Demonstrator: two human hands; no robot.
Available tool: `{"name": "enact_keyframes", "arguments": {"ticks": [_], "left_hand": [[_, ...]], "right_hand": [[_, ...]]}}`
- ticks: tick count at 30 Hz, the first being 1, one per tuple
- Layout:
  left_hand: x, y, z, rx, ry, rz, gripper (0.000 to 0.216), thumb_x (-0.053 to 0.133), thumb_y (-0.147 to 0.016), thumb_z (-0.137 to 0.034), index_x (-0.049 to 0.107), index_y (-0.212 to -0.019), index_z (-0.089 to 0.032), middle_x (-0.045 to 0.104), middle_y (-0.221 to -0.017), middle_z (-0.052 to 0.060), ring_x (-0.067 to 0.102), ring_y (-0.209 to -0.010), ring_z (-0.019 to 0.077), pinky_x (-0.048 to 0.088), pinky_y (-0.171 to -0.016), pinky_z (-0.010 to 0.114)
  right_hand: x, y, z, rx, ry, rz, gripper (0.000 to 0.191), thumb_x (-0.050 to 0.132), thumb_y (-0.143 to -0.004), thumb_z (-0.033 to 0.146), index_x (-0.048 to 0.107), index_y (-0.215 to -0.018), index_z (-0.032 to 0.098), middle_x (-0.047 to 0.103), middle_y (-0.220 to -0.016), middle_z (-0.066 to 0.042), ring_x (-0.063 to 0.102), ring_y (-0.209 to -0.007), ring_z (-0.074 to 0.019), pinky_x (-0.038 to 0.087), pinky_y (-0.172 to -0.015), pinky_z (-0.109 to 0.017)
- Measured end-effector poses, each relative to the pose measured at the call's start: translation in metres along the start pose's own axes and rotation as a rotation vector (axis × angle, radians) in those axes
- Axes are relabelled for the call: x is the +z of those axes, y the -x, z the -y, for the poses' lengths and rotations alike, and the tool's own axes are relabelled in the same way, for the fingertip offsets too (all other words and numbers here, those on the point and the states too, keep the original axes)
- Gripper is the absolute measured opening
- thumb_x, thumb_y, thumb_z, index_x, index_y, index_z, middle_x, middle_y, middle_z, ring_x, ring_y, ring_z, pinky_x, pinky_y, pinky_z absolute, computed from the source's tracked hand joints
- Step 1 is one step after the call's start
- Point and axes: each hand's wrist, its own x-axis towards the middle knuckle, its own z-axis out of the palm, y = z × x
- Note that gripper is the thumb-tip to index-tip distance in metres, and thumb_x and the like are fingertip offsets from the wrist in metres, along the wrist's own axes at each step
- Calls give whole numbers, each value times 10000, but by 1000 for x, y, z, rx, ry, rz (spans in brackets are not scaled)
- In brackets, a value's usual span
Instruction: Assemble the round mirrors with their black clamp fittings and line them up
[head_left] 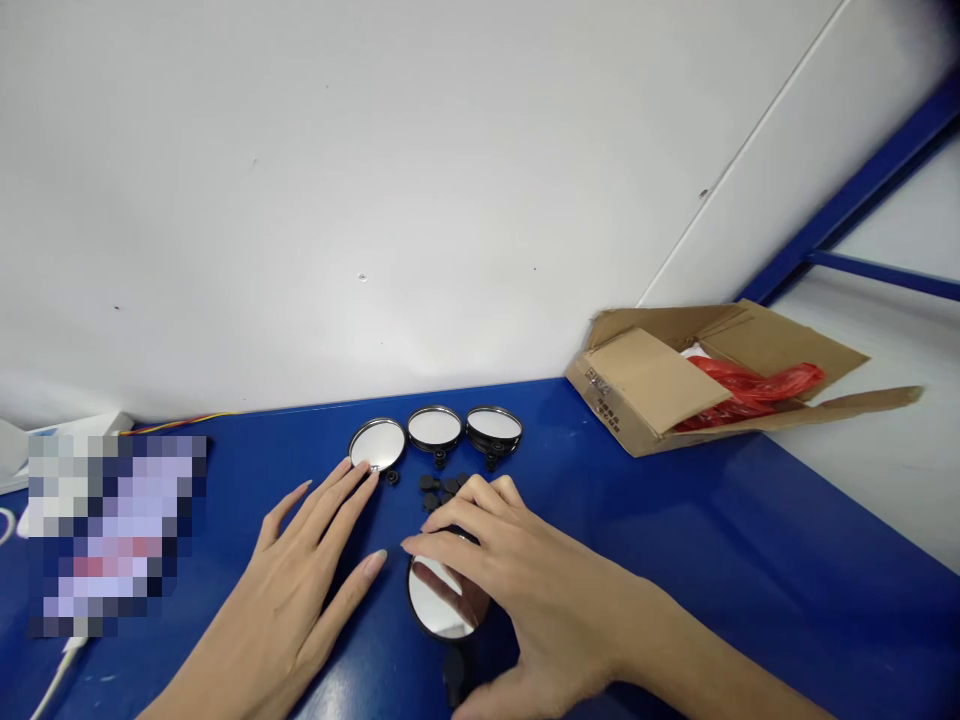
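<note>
- R hand [517, 570] arched half-open over round black-rimmed glass mirror [431, 600], on/just above blue counter [660, 570], prob. to steady it; grip unclear.
- L hand [300, 570] spread, gripping nothing, fingertips at leftmost similar mirror [377, 441].

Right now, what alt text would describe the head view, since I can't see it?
The right hand is spread over a round mirror on a blue table; the left hand reaches to the leftmost of three more mirrors behind. Small black parts lie between; an open cardboard box holding red plastic sits at right.
</note>
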Motion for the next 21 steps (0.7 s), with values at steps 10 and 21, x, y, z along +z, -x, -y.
{"name": "enact_keyframes", "arguments": {"ticks": [10,21], "left_hand": [[-14,1,-8,-144,221,-84,585,492,-1189,-395,382,-1763,-404,466,-1822,70,424,-1686,372,440,-1304,676],[-28,-5,-64,-545,1330,-58,619,846,-989,-587,679,-1537,-352,850,-1295,90,849,-1125,341,726,-966,452]], "right_hand": [[-3,-1,8,-72,-7,-155,1060,981,-775,621,483,-1639,263,622,-1498,-139,556,-1245,-326,421,-1085,-502],[2,-3,33,-256,212,-259,638,735,-1028,199,517,-1614,322,586,-1708,-24,500,-1423,-300,415,-1109,-438]]}}
